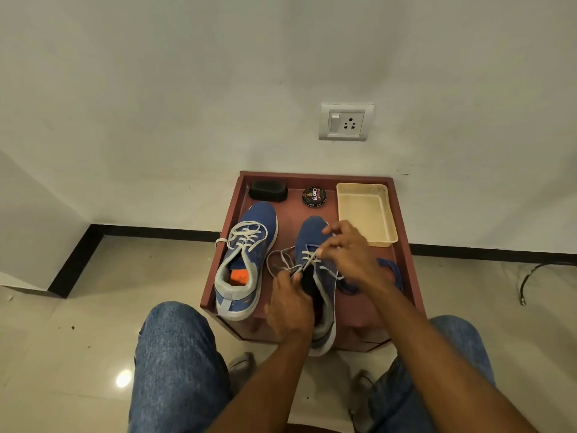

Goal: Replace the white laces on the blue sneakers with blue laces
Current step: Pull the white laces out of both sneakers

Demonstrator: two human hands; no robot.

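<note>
Left of both hands, one blue sneaker [246,260] stands on the desk [406,232], white laces intact. Left hand [288,303] pinches the white lace [282,262] at the second sneaker [312,242]. Right hand [346,251] pinches the same lace over the eyelets. Blue laces [392,270] lie just right of the right hand.

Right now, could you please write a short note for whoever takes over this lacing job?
Left hand pinches the white lace at the right sneaker; right hand pinches it at the eyelets.
Left sneaker is fully laced in white. Blue laces lie on the table, right of the sneaker.
Done: right lace partly loosened.
Left: strip both, thread blue.
</note>
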